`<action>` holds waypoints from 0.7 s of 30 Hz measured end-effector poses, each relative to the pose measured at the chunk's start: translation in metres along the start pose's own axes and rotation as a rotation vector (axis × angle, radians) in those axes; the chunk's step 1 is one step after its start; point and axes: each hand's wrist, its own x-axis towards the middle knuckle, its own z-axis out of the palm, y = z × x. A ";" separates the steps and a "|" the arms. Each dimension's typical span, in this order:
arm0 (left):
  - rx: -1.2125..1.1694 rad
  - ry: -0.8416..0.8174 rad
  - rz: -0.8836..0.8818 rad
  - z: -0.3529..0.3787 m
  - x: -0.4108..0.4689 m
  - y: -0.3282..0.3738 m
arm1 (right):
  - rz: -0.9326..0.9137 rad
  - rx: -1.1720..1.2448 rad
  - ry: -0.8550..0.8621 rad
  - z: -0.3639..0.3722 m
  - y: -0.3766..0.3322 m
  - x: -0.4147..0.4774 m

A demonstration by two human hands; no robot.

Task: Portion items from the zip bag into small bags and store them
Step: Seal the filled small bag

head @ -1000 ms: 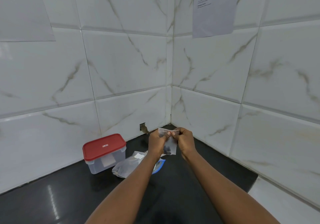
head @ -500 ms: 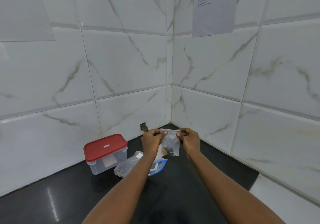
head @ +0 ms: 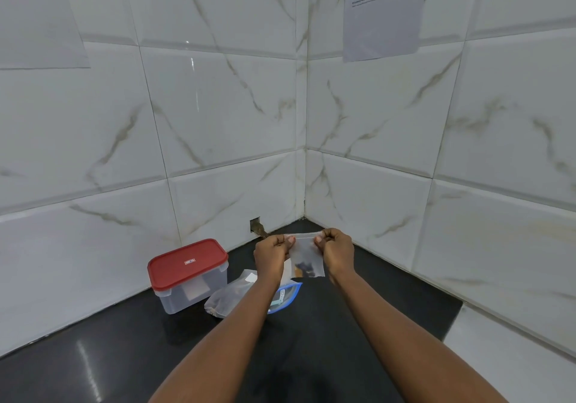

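At the far left we are seeing a clear plastic container [head: 190,290] standing on the dark tabletop [head: 109,359], close to the tiled wall [head: 93,140], and its red lid [head: 188,262] is sitting shut on top. Just to its right the zip bag [head: 225,299] is lying flat on the tabletop, with dark pieces showing through its clear plastic and its blue-edged end pointing right. The left forearm is crossing over its middle and hiding part of it.

Further right, we are watching the left hand [head: 270,251] pinching the top left corner of the small bag [head: 307,254] between thumb and curled fingers. The small bag is hanging in the air above the tabletop, in front of the wall corner, with a few dark items [head: 307,270] lying in its bottom. The right hand [head: 337,250] is pinching the top right corner in the same way, so the bag's upper edge is stretching taut between the two hands.

High on the right wall a printed sheet of paper [head: 385,16] is hanging; we cannot read its text.
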 end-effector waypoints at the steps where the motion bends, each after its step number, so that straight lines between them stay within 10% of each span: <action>1: -0.011 -0.015 0.004 -0.002 0.000 -0.001 | -0.004 0.018 -0.027 0.000 0.001 -0.001; 21: 0.303 -0.053 0.136 0.002 0.021 -0.020 | -0.074 -0.150 -0.064 0.021 0.017 0.014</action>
